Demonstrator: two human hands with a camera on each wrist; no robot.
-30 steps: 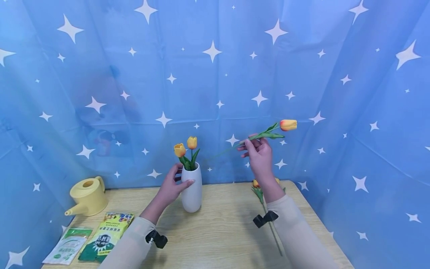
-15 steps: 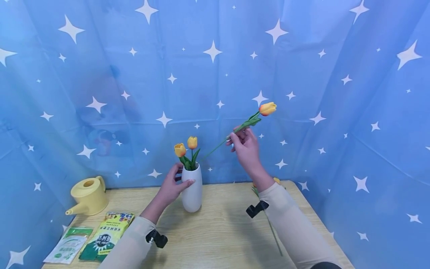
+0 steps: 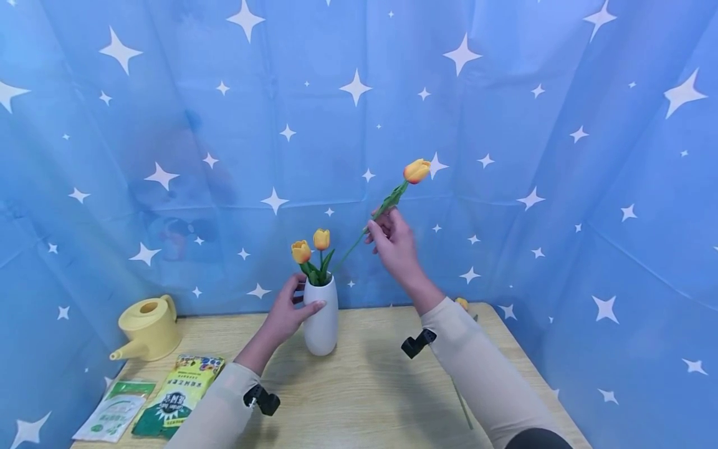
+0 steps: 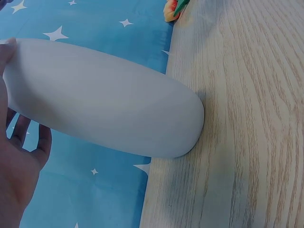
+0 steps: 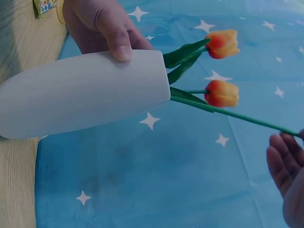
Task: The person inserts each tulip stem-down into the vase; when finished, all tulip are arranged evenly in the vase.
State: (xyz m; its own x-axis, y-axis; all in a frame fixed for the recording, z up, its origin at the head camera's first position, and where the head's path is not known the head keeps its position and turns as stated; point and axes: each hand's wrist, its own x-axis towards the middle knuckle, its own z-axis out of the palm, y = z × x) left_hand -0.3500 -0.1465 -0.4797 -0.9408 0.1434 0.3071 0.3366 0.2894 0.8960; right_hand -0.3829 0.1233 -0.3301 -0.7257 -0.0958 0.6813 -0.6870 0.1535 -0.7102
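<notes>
A white vase stands upright on the table, holding two yellow-orange tulips with green leaves. My left hand grips the vase near its top, thumb on the front and fingers behind. Up and to the right, my right hand pinches the stem of another tulip below its leaves. That tulip tilts, bloom up to the right, its stem running down to the vase's mouth in the right wrist view. In the left wrist view the vase fills much of the picture, its base on the wood.
A yellow watering can stands at the table's back left. In front of it lie a green-and-yellow bag and a white-and-green packet. Under the right forearm lies more tulip, its bloom and stem partly hidden. A blue starred curtain hangs behind.
My right hand has moved left, bringing the tulip over and tipping it more upright, so its stem end now meets the vase's mouth. The left hand and vase have stayed put.
</notes>
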